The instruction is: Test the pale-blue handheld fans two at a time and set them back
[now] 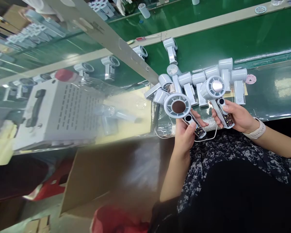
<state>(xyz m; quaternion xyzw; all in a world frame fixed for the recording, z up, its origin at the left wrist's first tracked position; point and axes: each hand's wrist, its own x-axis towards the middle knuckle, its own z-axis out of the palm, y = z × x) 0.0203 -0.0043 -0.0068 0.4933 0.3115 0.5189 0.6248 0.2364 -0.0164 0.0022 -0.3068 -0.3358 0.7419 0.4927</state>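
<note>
Hands | left grip (185, 131) holds handheld fan (178, 106) | right grip (235, 115) holds second fan (214, 88)

Smeared past detail at left — grey machine (55, 110), cardboard box (104, 174). Partly hidden in left hand (184, 131) and right hand (235, 115) — fan handles (224, 113). Cut by right edge: forearm (281, 142).

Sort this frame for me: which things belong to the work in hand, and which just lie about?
In hand: left hand holding ring-head fan; right hand holding silver-hub fan; pile of fans just behind them.
Lying about: grey perforated machine; pink disc; cardboard box.
</note>
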